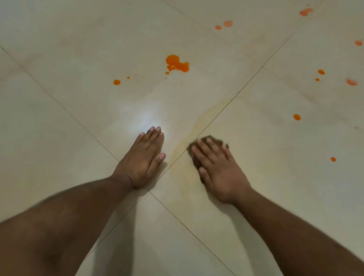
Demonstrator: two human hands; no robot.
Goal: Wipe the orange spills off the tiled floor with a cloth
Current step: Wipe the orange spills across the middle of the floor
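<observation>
Many orange spots are still on the tiled floor (63, 33); the job looks only just begun. The biggest orange splash (177, 63) sits in front of the hands, with a small round drop (116, 82) just to its left; more drops are dotted over on the right, like one near the middle right (297, 117) and a smeared one far up at the top (306, 11).

The right hand (218, 167) lies flat with its fingers straight and spread, pressing down on a small brown cloth (212, 141); the cloth peeks out past the fingertips and beside the thumb; it sits right by the line where the tiles meet. A pale yellow smear (203, 117) runs along that line, so I think this bit has been wiped but is not fully clean.

The left hand (145, 156) is flat on the floor too, fingers straight and close together, holding nothing; it seems to be propping the person up.

Nearly all the spots are left to do, the big splash most of all.
</observation>
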